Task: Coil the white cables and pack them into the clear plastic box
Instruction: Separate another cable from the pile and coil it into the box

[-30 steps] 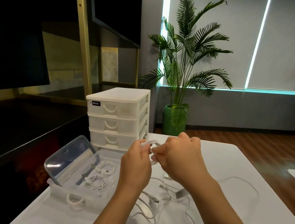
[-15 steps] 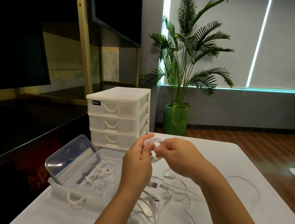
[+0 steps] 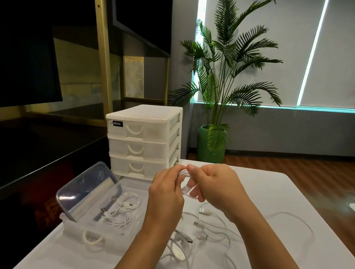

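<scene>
Two coiled cables (image 3: 122,211) are already lying in the clear plastic box (image 3: 103,234) at left. The left hand (image 3: 165,197) and right hand (image 3: 212,187) are both pinching a small coil (image 3: 185,180), now wound tighter than a second ago, nearly ready for packing. Loose cables (image 3: 215,238) are still waiting rightward.
</scene>
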Demonstrator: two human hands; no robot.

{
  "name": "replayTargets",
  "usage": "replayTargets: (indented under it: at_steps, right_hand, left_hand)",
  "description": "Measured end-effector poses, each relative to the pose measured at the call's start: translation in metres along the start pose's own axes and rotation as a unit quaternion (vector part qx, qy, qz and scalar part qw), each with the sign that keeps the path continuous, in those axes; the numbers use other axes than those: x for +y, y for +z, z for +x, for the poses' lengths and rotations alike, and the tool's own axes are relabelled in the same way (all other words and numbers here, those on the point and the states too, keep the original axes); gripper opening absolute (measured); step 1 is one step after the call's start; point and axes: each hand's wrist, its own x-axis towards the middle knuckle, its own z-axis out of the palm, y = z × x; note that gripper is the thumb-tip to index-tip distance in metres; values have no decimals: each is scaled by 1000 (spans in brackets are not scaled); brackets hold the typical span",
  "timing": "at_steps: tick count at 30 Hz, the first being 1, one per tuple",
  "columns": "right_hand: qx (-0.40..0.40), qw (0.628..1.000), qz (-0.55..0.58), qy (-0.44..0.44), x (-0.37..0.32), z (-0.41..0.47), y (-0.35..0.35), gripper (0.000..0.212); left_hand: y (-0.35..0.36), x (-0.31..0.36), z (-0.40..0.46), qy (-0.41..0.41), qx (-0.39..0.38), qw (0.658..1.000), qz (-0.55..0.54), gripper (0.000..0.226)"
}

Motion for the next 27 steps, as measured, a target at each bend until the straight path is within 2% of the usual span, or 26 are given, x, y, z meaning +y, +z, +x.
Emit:
replayTargets:
  at_steps: [9,17,20,24,27]
  right_hand:
    - [30,999,17,-14,12,4,-1,32]
    - [-1,991,-132,-35,17,7,-4,28]
    - [3,989,-141,-43,16,6,-8,26]
    - [16,989,-130,-69,12,4,-15,18]
    - [28,988,-126,-83,11,4,-18,15]
  left_hand:
    - [-3,-3,1,46,8,998,35,29]
    - [3,-9,-1,90,-15,993,69,30]
    - [2,-7,-2,80,-39,994,64,25]
    - [2,-9,0,99,-25,994,49,20]
    - [0,-8,1,107,-16,994,0,21]
